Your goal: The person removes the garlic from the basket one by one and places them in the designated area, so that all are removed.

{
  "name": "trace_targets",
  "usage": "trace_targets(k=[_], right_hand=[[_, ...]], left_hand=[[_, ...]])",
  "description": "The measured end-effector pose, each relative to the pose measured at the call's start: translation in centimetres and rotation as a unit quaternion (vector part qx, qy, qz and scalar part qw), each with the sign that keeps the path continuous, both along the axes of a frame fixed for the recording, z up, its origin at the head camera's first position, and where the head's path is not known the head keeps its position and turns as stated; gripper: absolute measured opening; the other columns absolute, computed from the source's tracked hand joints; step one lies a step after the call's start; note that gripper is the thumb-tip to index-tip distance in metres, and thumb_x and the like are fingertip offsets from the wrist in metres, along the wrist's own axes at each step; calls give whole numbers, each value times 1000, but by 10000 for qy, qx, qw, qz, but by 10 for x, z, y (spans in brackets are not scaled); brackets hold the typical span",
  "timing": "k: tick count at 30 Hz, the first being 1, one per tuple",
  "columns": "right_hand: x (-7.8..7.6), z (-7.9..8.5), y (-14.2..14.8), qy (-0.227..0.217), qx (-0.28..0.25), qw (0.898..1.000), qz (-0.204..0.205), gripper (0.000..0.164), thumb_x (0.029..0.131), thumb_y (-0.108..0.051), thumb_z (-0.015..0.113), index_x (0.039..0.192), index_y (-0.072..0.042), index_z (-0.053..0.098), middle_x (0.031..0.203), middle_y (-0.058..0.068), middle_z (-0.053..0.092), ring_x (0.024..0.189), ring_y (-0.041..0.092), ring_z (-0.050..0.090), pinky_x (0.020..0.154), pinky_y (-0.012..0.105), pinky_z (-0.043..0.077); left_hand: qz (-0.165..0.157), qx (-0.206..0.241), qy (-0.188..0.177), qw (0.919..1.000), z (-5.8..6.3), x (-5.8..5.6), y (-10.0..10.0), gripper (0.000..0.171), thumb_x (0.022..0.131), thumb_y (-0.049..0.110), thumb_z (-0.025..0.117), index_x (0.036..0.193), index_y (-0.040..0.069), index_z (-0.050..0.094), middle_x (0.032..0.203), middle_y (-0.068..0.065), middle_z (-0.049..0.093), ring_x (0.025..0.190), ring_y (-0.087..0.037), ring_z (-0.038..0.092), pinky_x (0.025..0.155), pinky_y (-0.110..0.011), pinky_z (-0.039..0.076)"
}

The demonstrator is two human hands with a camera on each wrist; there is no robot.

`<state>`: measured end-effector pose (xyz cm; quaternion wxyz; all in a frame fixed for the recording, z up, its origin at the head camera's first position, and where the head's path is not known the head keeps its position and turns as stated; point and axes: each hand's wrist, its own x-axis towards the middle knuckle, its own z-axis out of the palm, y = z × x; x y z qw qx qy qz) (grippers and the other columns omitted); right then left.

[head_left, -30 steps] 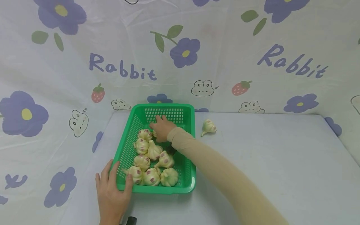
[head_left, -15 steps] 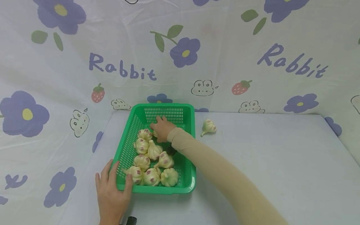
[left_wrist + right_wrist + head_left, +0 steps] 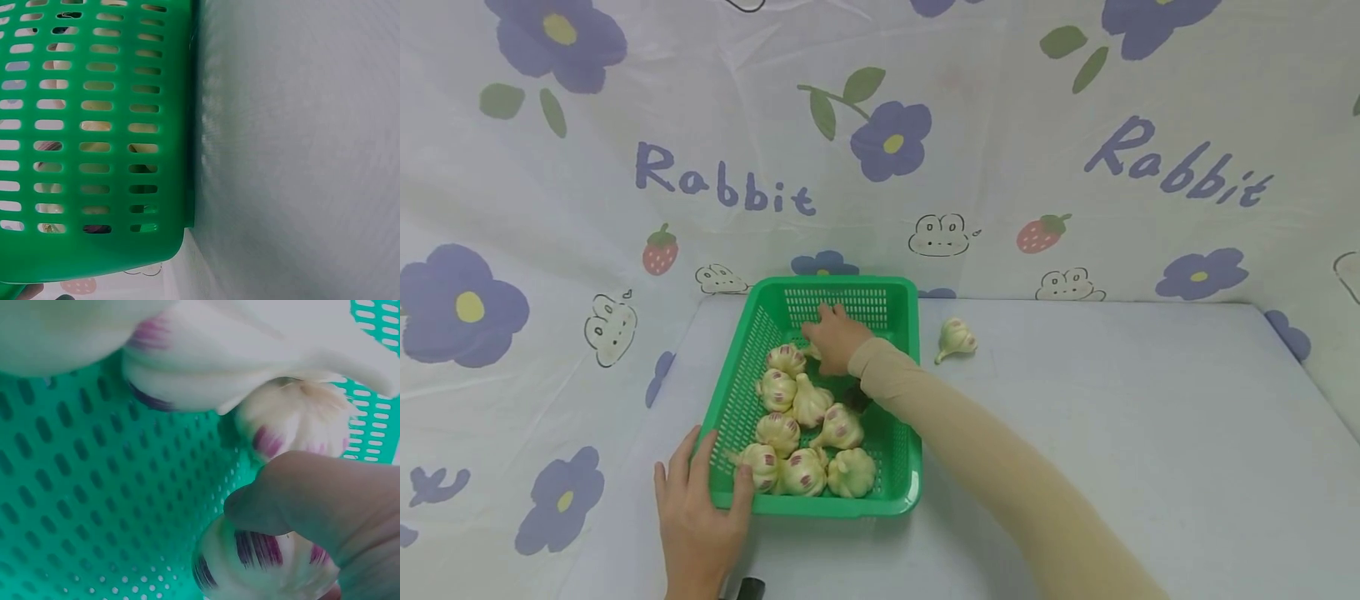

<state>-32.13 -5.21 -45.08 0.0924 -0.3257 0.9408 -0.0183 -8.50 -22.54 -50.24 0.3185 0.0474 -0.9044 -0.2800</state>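
A green plastic basket (image 3: 912,492) with slotted walls holds several garlic bulbs, pale with purple streaks. My right hand (image 3: 837,337) reaches down into its far part and grips a garlic bulb (image 3: 259,565); in the right wrist view the thumb presses on the bulb's top, while the other fingers are mostly hidden. Close by lie another bulb (image 3: 294,422) and a larger one (image 3: 194,359). At the basket's near left corner rests my left hand (image 3: 700,517), fingers spread and fairly straight along the left side, thumb over the front rim. Mainly the slotted outer wall (image 3: 94,137) fills the left wrist view.
One loose garlic bulb (image 3: 957,339) lies on the white tabletop (image 3: 1112,433), right of the basket. Behind the table hangs a printed cloth (image 3: 985,125) with flowers and rabbits. The right sleeve (image 3: 977,442) crosses the basket's right rim.
My right hand has shifted very slightly within the basket, up and to the right. My left hand, the basket and the loose bulb have stayed in place.
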Motion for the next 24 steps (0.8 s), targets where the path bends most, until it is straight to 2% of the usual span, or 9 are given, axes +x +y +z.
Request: trace_targets(k=[7,12,15,24], right_hand=[[2,11,4,135,-237,9996,-103,64,92,-27,78,150,-18,53,158,21,39,143,38,41,93,41,58],[6,23,7,429,-428,9981,-68,57,92,-29,78,144,-15,57,145,20,46,126,32,48,86,37,57],[9,30,9,495,-578,9971,-22,53,92,-28,78,140,-14,59,138,18,48,116,30,47,82,36,56],[16,49,17,624,-1040,9926,102,45,92,-19,74,134,-13,59,140,20,47,115,31,45,71,34,53]], left_hand=[[45,13,-80,10000,0,1,0,55,93,29,69,138,-1,60,147,-24,55,135,-44,52,114,-81,21],[62,42,-112,9999,0,1,1,54,93,28,68,138,-1,60,147,-24,55,135,-44,52,114,-81,21],[50,43,-107,9999,0,1,0,54,93,28,68,138,-1,60,147,-24,55,135,-44,52,114,-81,21],[38,20,-72,10000,-1,0,0,55,94,29,68,139,0,60,147,-24,55,135,-45,52,113,-81,22]])
